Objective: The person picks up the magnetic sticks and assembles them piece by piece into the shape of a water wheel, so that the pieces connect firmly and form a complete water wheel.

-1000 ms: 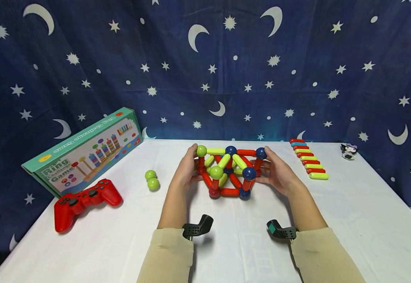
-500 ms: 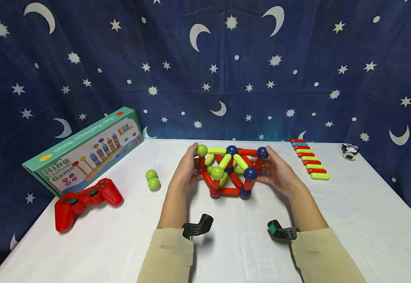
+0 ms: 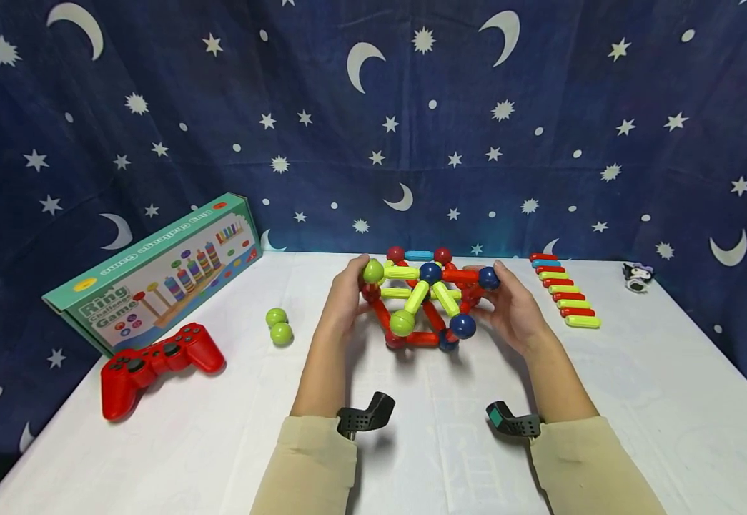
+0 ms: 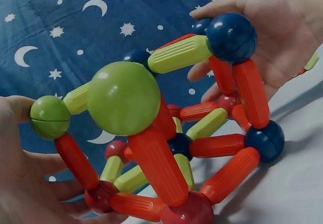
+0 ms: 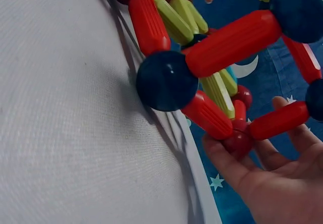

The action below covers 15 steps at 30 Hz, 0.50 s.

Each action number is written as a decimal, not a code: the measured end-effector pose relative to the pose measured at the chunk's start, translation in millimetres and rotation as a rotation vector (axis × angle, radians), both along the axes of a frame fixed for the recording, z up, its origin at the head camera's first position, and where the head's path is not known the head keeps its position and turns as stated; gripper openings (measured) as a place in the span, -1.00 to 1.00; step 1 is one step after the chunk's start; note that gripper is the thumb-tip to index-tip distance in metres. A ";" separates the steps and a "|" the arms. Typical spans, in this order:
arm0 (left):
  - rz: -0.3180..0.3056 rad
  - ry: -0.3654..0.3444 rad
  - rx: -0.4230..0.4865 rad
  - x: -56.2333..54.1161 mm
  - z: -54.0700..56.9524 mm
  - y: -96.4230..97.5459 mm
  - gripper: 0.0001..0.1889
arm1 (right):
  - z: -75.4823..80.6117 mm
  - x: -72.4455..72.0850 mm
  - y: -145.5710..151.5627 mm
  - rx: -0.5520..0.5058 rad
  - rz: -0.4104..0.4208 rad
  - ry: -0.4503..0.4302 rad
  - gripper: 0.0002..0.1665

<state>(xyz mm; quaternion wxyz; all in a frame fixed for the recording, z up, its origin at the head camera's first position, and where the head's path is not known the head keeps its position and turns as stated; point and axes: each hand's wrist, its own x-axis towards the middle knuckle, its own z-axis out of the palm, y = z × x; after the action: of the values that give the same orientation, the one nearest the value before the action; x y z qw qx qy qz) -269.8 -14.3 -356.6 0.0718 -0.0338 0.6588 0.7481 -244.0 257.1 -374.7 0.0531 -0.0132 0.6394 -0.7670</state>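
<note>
Between my two hands is a structure of magnetic rods and balls (image 3: 430, 273), made of red, yellow-green and light blue rods joined by red, blue and green balls. It tilts toward me, with its shadow on the cloth below. My left hand (image 3: 342, 297) grips its left side, the thumb by a green ball (image 4: 50, 117) and fingers under a red ball (image 4: 102, 197). On the right side my right hand (image 3: 516, 309) holds it near a blue ball (image 3: 489, 278); in the right wrist view its fingers reach around a lower red ball (image 5: 238, 139).
Two loose green balls (image 3: 281, 333) lie left of the structure. Farther left are a red game controller (image 3: 161, 361) and a ring game box (image 3: 161, 275). Several loose rods (image 3: 566, 296) lie in a row at right, near a small figurine (image 3: 637, 277). A starry curtain (image 3: 322, 129) hangs behind.
The structure has been lifted and tipped toward me, so its far red balls and light blue rod now show at the back. Both hands have moved slightly right with it.
</note>
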 end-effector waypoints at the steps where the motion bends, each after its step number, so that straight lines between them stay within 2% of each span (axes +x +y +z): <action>1: 0.005 0.008 0.002 0.4 0.7 1.4 -0.46 | -0.3 0.1 -0.2 -0.005 0.003 0.021 -0.28; 4: 0.031 0.051 -0.005 0.7 1.4 5.9 -0.43 | 0.1 0.2 -1.2 -0.016 0.005 0.067 -0.27; 7: 0.057 0.101 -0.029 1.7 1.7 10.4 -0.44 | 2.6 0.4 -3.0 -0.044 -0.015 0.100 -0.37; 11: 0.057 0.173 -0.048 3.3 1.2 13.8 -0.45 | 7.1 2.0 -4.0 -0.078 -0.056 0.138 -0.55; 15: 0.057 0.238 -0.035 4.9 1.9 16.3 -0.48 | 11.3 3.9 -5.3 -0.056 -0.069 0.173 -0.60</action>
<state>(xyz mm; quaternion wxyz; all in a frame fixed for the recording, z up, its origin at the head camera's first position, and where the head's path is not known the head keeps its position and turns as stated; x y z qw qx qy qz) -264.8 2.0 -354.7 -0.0286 0.0353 0.6743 0.7371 -240.1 251.8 -363.4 -0.0291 -0.0589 0.6198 -0.7820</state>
